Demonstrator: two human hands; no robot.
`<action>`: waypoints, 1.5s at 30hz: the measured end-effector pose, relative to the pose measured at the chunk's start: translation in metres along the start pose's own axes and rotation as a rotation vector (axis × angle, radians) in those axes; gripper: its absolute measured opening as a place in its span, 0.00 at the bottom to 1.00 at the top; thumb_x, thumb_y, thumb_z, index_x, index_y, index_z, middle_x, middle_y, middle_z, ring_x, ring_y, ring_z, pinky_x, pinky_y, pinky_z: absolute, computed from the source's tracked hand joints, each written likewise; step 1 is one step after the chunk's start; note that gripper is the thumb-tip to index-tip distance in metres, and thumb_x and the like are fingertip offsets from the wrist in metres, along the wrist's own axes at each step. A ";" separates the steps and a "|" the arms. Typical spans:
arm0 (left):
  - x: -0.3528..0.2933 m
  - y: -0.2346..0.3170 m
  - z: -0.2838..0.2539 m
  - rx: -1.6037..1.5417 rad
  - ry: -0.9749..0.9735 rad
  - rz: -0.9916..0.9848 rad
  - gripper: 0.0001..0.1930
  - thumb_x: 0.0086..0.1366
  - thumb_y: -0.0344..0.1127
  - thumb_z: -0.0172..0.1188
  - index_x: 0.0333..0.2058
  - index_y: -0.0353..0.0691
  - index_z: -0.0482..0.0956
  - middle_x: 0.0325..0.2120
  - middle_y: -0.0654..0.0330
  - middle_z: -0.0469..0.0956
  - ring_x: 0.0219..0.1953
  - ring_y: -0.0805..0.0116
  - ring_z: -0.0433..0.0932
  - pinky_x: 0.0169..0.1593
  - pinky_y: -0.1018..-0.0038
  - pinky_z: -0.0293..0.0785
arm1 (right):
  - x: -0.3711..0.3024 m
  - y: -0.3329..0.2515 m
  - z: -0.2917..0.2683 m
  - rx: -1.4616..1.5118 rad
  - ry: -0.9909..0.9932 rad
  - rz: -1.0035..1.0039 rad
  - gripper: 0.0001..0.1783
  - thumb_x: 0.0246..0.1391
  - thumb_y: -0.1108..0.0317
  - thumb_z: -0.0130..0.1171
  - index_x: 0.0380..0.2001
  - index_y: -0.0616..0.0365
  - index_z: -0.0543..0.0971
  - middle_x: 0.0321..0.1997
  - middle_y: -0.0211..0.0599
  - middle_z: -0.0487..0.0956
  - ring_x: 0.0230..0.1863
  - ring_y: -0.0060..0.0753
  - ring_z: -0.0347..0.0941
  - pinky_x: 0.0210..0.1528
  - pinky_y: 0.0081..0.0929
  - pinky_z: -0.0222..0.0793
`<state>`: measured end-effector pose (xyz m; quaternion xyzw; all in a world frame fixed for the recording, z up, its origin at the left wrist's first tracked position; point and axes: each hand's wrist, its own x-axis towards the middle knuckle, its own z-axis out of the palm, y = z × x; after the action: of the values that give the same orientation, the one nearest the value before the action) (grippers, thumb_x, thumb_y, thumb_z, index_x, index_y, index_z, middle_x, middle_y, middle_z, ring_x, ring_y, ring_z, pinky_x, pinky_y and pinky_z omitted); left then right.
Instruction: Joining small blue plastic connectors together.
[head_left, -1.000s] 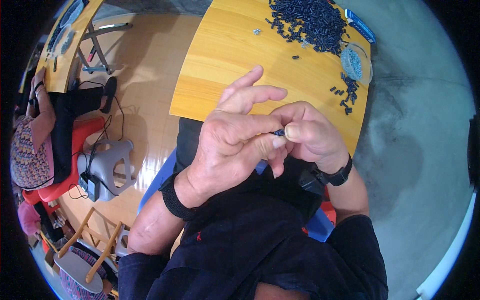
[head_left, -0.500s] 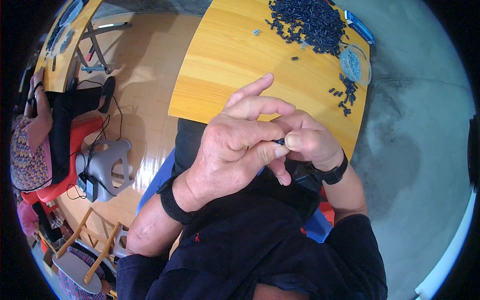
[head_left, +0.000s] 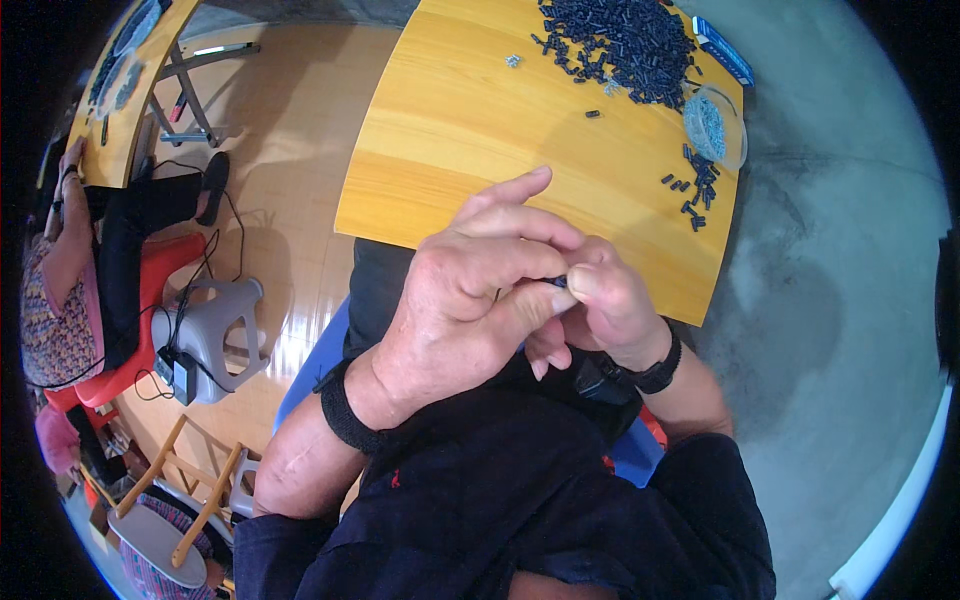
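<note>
In front of my body, both hands meet over the lap near the table's front edge. My left hand [head_left: 470, 290] pinches a small black cylindrical piece [head_left: 561, 282] between thumb and forefinger, its other fingers fanned out. From the other side, my right hand [head_left: 610, 300] presses thumb and fingers on the same piece. Only a sliver of it shows between the fingertips. On the table beyond lies a big heap of black cylindrical pieces [head_left: 625, 45]. Several more of them [head_left: 703, 180] are scattered along the right edge, below a clear plastic bowl [head_left: 738, 145] with small silvery-blue parts.
The yellow wooden table [head_left: 440, 130] carries a small blue-and-white box [head_left: 722, 52] at its far right edge and a few silvery bits [head_left: 513, 61]. On the left, a person [head_left: 65, 290] sits on a red chair [head_left: 165, 285] beside a grey stool [head_left: 215, 335] with cables.
Both hands stay joined at the small black piece. The right hand has turned slightly, and its lower fingers have curled in a little beneath the left thumb.
</note>
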<state>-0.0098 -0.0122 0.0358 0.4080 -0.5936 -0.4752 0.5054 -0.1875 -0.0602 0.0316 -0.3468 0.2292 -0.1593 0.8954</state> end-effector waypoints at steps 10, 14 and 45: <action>0.002 0.012 -0.012 -0.233 -0.089 -0.255 0.11 0.54 0.25 0.66 0.38 0.39 0.84 0.58 0.49 0.68 0.55 0.56 0.72 0.58 0.64 0.64 | -0.004 0.002 -0.001 -0.030 -0.022 0.018 0.22 0.59 0.55 0.48 0.35 0.68 0.74 0.21 0.38 0.73 0.18 0.29 0.72 0.24 0.28 0.74; -0.001 0.005 -0.013 -0.023 -0.080 -0.091 0.10 0.52 0.24 0.66 0.35 0.41 0.85 0.57 0.50 0.70 0.63 0.51 0.62 0.62 0.59 0.59 | -0.003 0.002 0.004 -0.204 0.002 0.023 0.21 0.60 0.55 0.47 0.34 0.68 0.74 0.21 0.37 0.73 0.18 0.28 0.71 0.23 0.24 0.71; -0.003 0.013 0.012 -0.375 0.012 -0.526 0.14 0.54 0.15 0.61 0.41 0.29 0.76 0.53 0.48 0.69 0.38 0.69 0.80 0.38 0.77 0.80 | -0.005 0.032 -0.002 0.027 0.066 -0.173 0.22 0.65 0.54 0.43 0.31 0.66 0.71 0.23 0.38 0.71 0.20 0.32 0.73 0.25 0.30 0.75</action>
<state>-0.0215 -0.0047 0.0477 0.4502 -0.3669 -0.6881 0.4350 -0.1890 -0.0364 0.0097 -0.3477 0.2255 -0.2502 0.8750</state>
